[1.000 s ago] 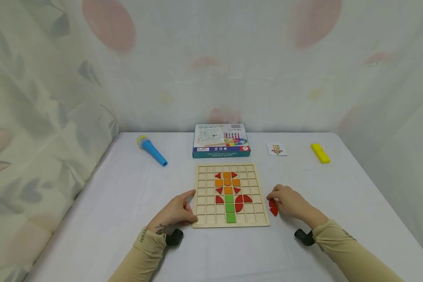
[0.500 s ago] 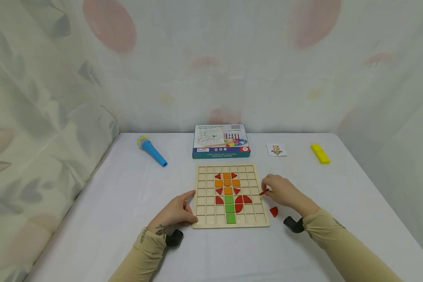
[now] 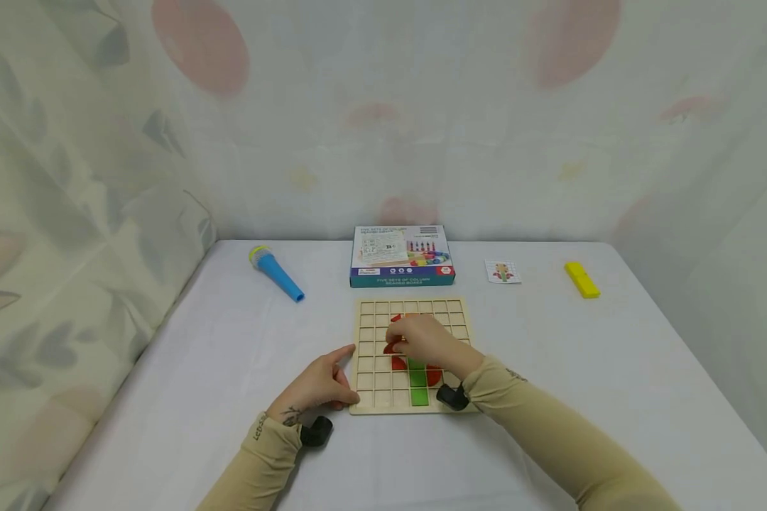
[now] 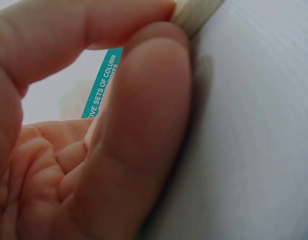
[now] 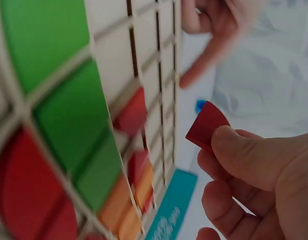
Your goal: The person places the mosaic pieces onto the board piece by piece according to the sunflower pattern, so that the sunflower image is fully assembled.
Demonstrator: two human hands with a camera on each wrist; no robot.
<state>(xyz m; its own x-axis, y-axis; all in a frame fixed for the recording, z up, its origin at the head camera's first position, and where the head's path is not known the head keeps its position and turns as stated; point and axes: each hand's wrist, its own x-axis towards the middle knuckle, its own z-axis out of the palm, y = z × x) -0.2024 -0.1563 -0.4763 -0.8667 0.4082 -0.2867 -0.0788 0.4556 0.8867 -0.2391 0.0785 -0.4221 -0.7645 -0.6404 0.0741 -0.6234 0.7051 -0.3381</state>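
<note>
My right hand [image 3: 427,339] pinches a red quarter-circle tile [image 5: 204,125] between thumb and fingers, over the left-middle of a wooden grid board [image 3: 366,380]. In the right wrist view that tile is held above the board's surface. Green square tiles [image 3: 418,377] run down the board's lower middle, with a red quarter-circle [image 3: 399,363] on their left. The hand and wrist cover most of the orange and red tiles further up and to the right. My left hand [image 3: 314,380] touches the board's left edge with index finger and thumb extended.
Behind the board lies a flat teal-edged box [image 3: 401,257]. A blue toy microphone [image 3: 280,275] is at the back left. A small printed pattern card [image 3: 503,272] and a yellow block-shaped object [image 3: 581,279] lie at the back right. Fabric walls surround the table.
My right hand has picked up a red quarter-circle tile from right of the board and moved left with it across the board. My left hand has stayed in place.
</note>
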